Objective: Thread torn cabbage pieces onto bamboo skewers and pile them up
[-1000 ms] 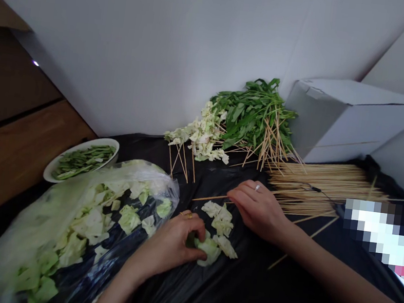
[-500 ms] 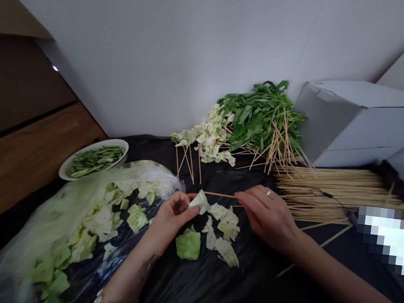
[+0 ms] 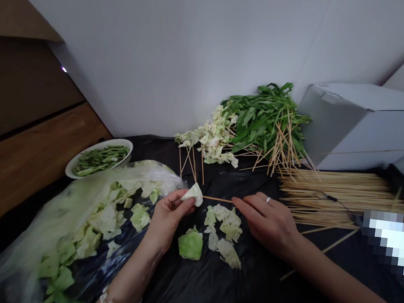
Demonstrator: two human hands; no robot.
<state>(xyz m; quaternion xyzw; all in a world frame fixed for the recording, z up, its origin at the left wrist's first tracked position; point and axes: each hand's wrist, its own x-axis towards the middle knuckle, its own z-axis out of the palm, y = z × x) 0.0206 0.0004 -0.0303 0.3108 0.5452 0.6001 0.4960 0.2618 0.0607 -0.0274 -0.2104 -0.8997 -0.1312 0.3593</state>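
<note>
Between the thumb and fingers of my left hand is a pale cabbage piece. A wooden skewer runs from that piece across to my right hand, whose fingertips pinch its other end. Whether the tip goes through the leaf is hidden by my left fingers. Just below my hands lie a greener cabbage piece and several pale cabbage scraps on the black plastic sheet.
Left, a clear plastic bag holds cut cabbage; behind it sits a white bowl of green stems. Skewered cabbage and skewered leafy greens lean at the wall. Many bare skewers lie right, near a white box.
The held cabbage piece has turned and shifted slightly left and up. More skewer shows between my hands. The whole view has moved a little.
</note>
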